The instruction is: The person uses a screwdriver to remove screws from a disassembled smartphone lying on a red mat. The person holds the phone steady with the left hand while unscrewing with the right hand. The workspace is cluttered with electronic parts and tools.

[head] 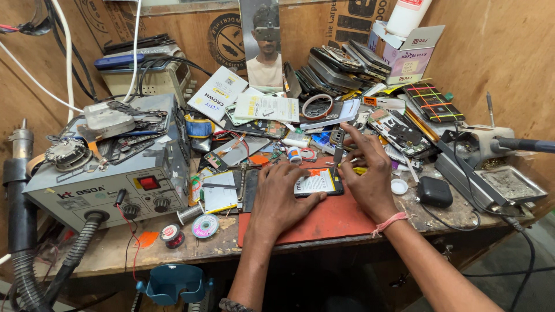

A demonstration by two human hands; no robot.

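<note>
Two hands: left hand (pixel 283 199), right hand (pixel 370 173); one opened phone (pixel 318 182); one red mat (pixel 329 219); two solder spools (pixel 205 226) on table (pixel 115 254); one rework station (pixel 115 173).

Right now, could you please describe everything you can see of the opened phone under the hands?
The opened phone lies flat, back cover off, on a red work mat. A pale battery with an orange band fills most of its dark frame. The left hand presses down on its near end; the right hand holds metal tweezers upright, tips at its far edge. Finer parts are too small to tell.
</note>
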